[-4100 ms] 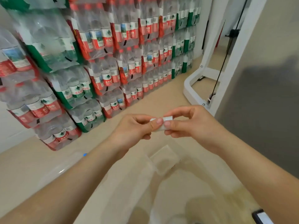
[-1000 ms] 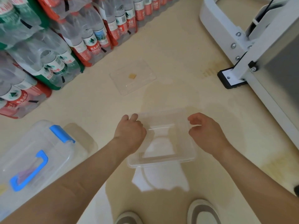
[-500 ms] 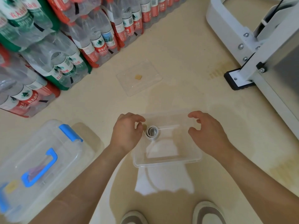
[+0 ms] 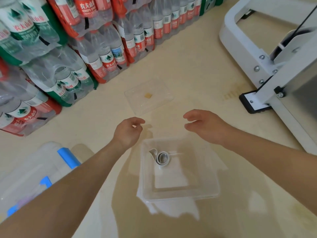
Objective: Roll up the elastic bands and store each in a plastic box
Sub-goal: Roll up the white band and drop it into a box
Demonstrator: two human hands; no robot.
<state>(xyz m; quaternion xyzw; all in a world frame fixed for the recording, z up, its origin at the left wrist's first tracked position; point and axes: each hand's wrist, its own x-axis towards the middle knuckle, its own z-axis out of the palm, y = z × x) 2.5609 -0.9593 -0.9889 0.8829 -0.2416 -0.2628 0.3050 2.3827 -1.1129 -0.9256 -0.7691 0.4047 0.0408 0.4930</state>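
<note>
**Two empty hands, band sitting in the box**

Only the head view to go on, looking down at the floor [image 4: 188,69].

The clear plastic box [image 4: 180,197] sits open on the floor right in front of the person. The white elastic band [image 4: 162,158] is inside it, toward the far left corner, rolled into a loose coil you can look straight down through. One end sticks out to the left, so it's not exactly a tight roll.

Both hands are in the air just past the far edge of the box and touch nothing. The left hand [image 4: 127,133] is off the far left corner with its fingers loosely curled and thumb and forefinger close together, nothing between them. The right hand [image 4: 207,127] is off the far right corner, fingers relaxed and spread, palm facing the left hand, also empty.

Further out on the floor lies a clear lid [image 4: 154,107], flat, with a small tan square [image 4: 148,95] on it. It's apart from the box.

Other stuff: shrink-wrapped packs of water bottles [image 4: 103,48] stacked along the left side, a big clear storage bin [image 4: 34,172] with blue latches [image 4: 68,158] at the near left, and a white metal frame [image 4: 257,66] with a black foot [image 4: 253,104] on the right.
</note>
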